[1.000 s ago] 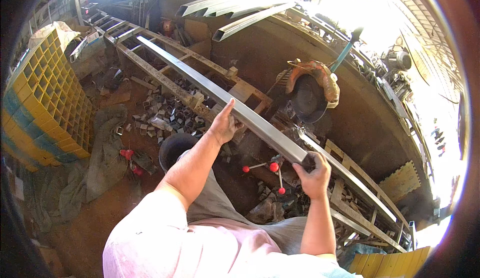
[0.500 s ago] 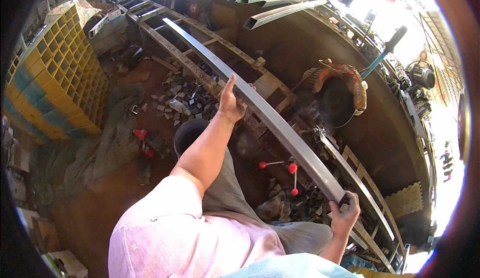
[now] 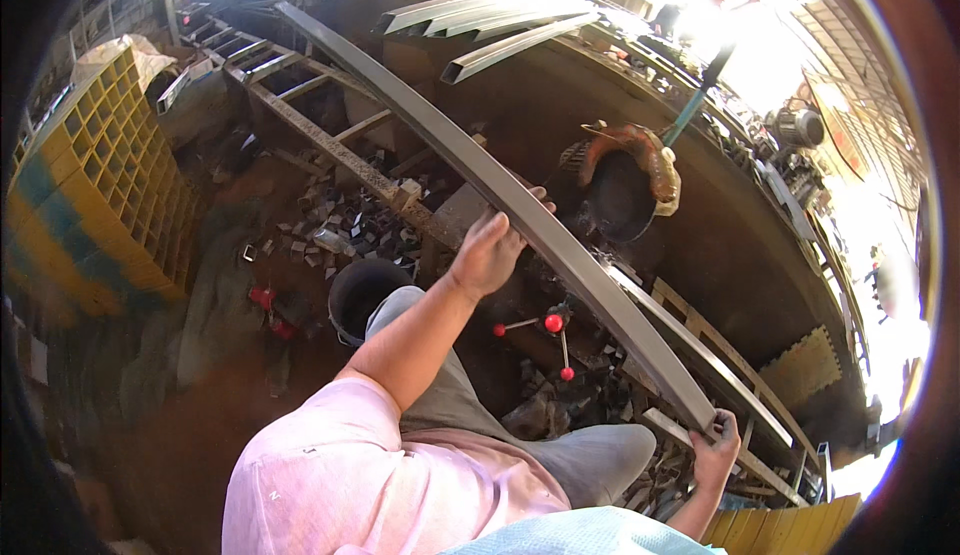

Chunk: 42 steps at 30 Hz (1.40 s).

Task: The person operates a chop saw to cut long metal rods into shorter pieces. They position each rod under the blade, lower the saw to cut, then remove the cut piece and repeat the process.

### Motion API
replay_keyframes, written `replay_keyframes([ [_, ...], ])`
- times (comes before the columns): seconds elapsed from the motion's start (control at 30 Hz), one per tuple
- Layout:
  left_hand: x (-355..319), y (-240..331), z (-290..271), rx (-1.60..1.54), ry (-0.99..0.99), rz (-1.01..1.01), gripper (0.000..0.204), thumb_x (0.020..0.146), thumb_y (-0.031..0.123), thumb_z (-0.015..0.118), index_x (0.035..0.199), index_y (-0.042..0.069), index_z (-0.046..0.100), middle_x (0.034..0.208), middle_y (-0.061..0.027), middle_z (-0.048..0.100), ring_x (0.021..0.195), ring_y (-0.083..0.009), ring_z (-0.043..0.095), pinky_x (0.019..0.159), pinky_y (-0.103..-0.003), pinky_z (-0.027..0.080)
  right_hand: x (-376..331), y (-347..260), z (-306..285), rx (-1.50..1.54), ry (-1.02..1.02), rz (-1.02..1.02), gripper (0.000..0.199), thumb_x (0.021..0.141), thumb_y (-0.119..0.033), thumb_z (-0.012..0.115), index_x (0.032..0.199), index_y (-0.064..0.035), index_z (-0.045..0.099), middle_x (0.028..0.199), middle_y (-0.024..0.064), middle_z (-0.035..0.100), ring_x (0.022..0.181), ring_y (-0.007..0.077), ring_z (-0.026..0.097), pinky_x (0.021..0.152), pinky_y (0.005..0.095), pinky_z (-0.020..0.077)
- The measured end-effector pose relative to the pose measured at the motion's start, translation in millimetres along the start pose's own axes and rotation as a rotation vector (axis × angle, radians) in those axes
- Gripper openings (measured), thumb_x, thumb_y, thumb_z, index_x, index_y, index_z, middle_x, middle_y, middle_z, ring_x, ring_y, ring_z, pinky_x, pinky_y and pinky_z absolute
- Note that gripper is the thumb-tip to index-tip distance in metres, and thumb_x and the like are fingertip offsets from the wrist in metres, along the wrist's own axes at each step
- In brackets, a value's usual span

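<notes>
A long grey rectangular metal tube [image 3: 440,145] slants across the view from far left to near right, held up between my hands. My left hand [image 3: 490,253] supports it near its middle, with the thumb on the near side and fingertips showing beyond the far edge. At the near right end, my right hand [image 3: 716,449] is closed round the tube's tip. Just below the tube is a three-armed handle [image 3: 554,324] with red knobs. Beyond it stands a cut-off saw with a dark round guard [image 3: 617,195] and a teal lever [image 3: 697,102].
A ladder-like metal rack [image 3: 315,140] runs beneath the tube. More tubes [image 3: 510,43] lie at the back. A dark bucket [image 3: 352,300] stands by my knee, near scattered metal offcuts [image 3: 365,220]. Yellow stacked tubes [image 3: 95,205] stand left; another pale bar [image 3: 700,350] lies right.
My view has shifted, so the saw and rack sit further left. Both hands and the tube's near end have moved rightward and nearer me; my left hand sits closer to the tube's middle.
</notes>
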State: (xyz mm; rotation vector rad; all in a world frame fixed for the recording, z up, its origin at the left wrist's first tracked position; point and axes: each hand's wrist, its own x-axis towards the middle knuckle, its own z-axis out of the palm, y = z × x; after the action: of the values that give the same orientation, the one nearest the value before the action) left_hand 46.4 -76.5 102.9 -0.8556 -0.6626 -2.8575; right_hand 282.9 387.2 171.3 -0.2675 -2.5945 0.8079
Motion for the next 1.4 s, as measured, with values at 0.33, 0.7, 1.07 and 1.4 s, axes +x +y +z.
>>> replay_keyframes([
  [0.33, -46.4, -61.2, 123.0, -0.043, -0.362, -0.262, 0.106, 0.091, 0.028, 0.083, 0.168, 0.01, 0.012, 0.168, -0.0141, 0.031, 0.156, -0.0304, 0.035, 0.129, -0.049, 0.026, -151.5, 70.8, -91.9, -0.106, -0.065, 0.29, 0.045, 0.057, -0.009, 0.09, 0.09, 0.0003, 0.061, 0.078, 0.0109, 0.065, 0.075, 0.0242, 0.063, 0.074, 0.0369, 0.0521],
  [0.7, -86.8, -113.4, 142.3, -0.114, -0.372, -0.553, 0.103, 0.092, 0.029, 0.082, 0.168, 0.007, 0.017, 0.165, -0.0157, 0.038, 0.155, -0.0309, 0.038, 0.129, -0.049, 0.026, -281.5, 51.4, -161.9, -0.161, -0.297, 0.562, 0.042, 0.081, -0.029, 0.086, 0.108, -0.0031, 0.066, 0.092, 0.012, 0.066, 0.084, 0.0207, 0.06, 0.078, 0.0402, 0.0521],
  [1.07, -32.4, -118.4, 116.5, -0.14, -0.233, -0.604, 0.084, 0.091, 0.042, 0.082, 0.156, 0.003, 0.044, 0.149, -0.0195, 0.059, 0.14, -0.0323, 0.058, 0.122, -0.051, 0.042, -260.2, -61.0, -165.0, -0.305, -0.466, 0.457, 0.042, 0.087, -0.035, 0.085, 0.108, -0.0024, 0.067, 0.103, 0.0114, 0.073, 0.094, 0.0217, 0.069, 0.085, 0.0404, 0.0541],
  [1.4, 77.7, -105.7, 69.1, -0.147, -0.011, -0.55, 0.069, 0.104, 0.046, 0.066, 0.147, -0.004, 0.046, 0.133, -0.0262, 0.065, 0.128, -0.0415, 0.065, 0.109, -0.06, 0.054, -193.0, -163.5, -77.2, -0.22, -0.114, 0.201, 0.04, 0.071, -0.022, 0.087, 0.093, -0.0006, 0.061, 0.075, 0.0171, 0.063, 0.069, 0.0236, 0.058, 0.068, 0.0408, 0.0512],
])
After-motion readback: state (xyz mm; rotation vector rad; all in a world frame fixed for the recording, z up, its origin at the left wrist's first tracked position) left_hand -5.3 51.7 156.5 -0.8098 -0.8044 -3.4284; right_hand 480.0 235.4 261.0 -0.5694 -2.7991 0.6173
